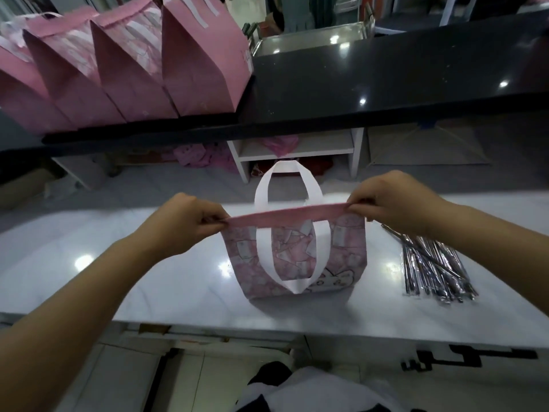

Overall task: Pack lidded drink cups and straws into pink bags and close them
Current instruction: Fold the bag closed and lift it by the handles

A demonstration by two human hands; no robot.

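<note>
A pink patterned bag [341, 257] with white handles stands on the white counter [148, 278] in front of me. Its top edge is pressed flat into a pink band. My left hand [181, 224] pinches the left end of that band, and my right hand [395, 200] pinches the right end. One white handle loops up behind the band, the other hangs down the bag's front. What is inside the bag is hidden. A pile of wrapped straws [433, 266] lies on the counter to the right of the bag.
Several closed pink bags [127, 66] stand in a row on the raised black counter [386, 84] at the back left. A metal tray [309, 40] sits behind that counter. A white shelf [297, 150] stands on the floor beyond the white counter.
</note>
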